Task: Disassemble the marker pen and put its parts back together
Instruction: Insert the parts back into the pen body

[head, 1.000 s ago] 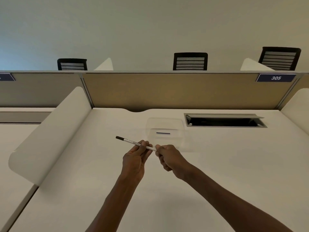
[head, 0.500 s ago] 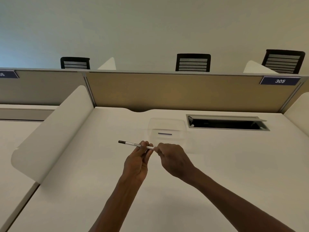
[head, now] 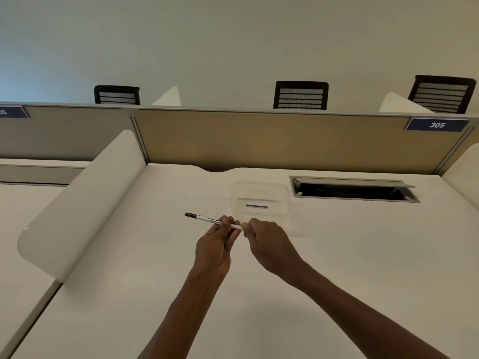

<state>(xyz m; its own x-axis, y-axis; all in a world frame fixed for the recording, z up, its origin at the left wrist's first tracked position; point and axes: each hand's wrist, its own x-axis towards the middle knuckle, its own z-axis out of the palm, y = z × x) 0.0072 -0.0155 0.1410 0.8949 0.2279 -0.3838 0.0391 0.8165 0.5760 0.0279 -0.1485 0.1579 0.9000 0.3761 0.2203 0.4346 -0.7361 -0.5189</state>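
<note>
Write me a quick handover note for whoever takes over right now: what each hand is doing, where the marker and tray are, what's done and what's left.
Left hand: grips the marker pen round its white barrel, held in the air above the desk, dark end pointing left.
Right hand: fingers curled at the pen's right end, pinching it; that end is hidden, so I cannot tell whether a cap or plug is there.
Clear plastic tray: on the desk just behind the hands, with one thin dark strip inside.
Done: nothing visibly separated from the pen.
Left: pull the parts off, then refit them.
</note>
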